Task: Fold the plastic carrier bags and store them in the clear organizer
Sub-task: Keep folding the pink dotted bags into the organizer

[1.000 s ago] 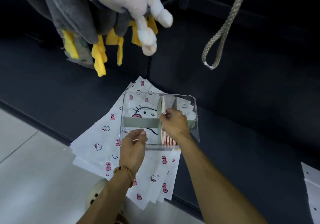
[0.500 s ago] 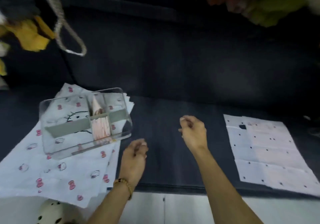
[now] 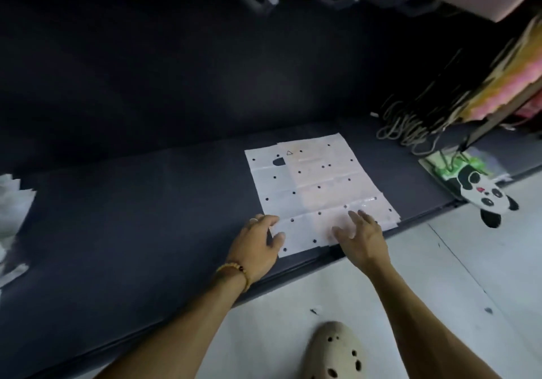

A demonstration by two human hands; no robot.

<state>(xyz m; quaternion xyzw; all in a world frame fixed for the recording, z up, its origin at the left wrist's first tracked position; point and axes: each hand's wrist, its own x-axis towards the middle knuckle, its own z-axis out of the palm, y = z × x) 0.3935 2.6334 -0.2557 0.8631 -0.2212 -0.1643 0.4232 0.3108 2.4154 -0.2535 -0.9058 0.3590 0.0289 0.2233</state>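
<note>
Here, two hands rest on the near end of one stack of white dotted carrier bags (image 3: 311,191) lying flat on the dark shelf (image 3: 146,217); how many sheets the stack holds cannot be told. The left hand (image 3: 258,246) touches its left corner, fingers loosely bent. The right hand (image 3: 359,233) lies on top, fingers spread and straight. One panda bag (image 3: 481,191) sits far right, one beige clog (image 3: 333,352) on the floor

A dark shelf (image 3: 146,217) carries a flat stack of white dotted bags (image 3: 311,191) near its front edge. A panda bag (image 3: 472,185) lies at its right end, more white bags (image 3: 11,202) at its left.
</note>
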